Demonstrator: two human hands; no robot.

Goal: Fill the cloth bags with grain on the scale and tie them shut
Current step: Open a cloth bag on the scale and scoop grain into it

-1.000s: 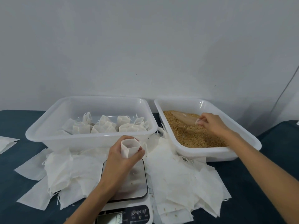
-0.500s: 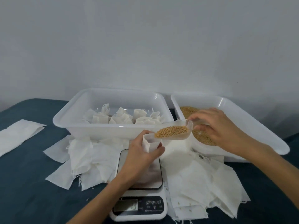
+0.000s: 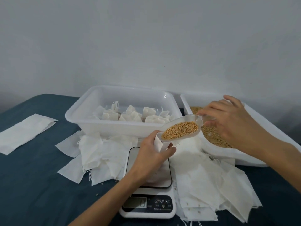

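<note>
L hand (image 3: 150, 158) grips bag (image 3: 158, 143) – R hand's (image 3: 231, 123) scoop (image 3: 182, 128) at mouth.

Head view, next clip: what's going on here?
A person is filling a cloth bag over the scale. The left hand holds the bag open, while the right hand tips a clear scoop of grain at its mouth. Tied bags sit in the left tub; loose grain fills the right tub. Empty bags surround the scale.
</note>
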